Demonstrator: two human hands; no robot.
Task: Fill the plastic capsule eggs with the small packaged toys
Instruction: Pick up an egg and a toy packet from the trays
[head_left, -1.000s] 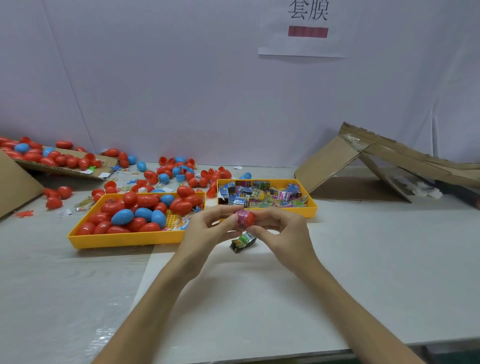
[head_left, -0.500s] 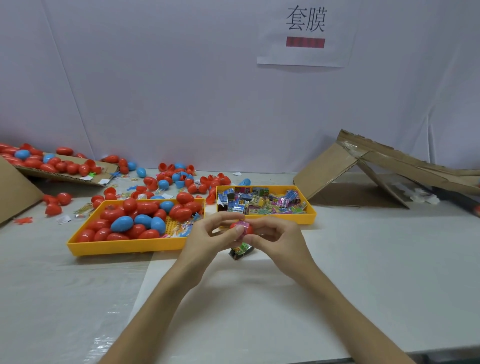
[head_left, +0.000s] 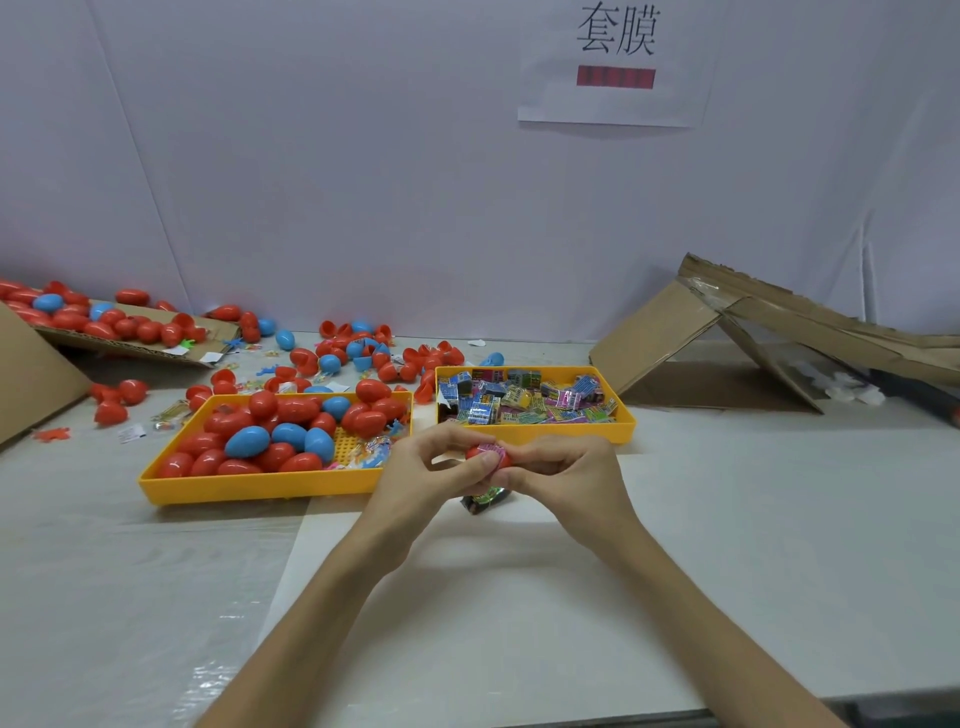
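Both hands meet at the table's middle around a red capsule egg half (head_left: 475, 452) with a pink packaged toy (head_left: 493, 450) sitting in its mouth. My left hand (head_left: 421, 478) pinches the egg, its thumb lying across the toy. My right hand (head_left: 563, 475) grips the egg from the right side. Under the hands a second packaged toy (head_left: 485, 500) lies on the table. One yellow tray (head_left: 260, 486) holds red and blue eggs; the other yellow tray (head_left: 540, 431) holds several packaged toys.
Loose red and blue eggs and egg halves (head_left: 358, 353) are scattered behind the trays. A cardboard sheet (head_left: 130, 338) at the far left carries more eggs. Folded cardboard (head_left: 727, 338) leans at the right. A white wall with a paper sign (head_left: 615, 62) stands behind.
The hands stay together on the egg; my left thumb has shifted over the pink toy. The view has tilted down a little.
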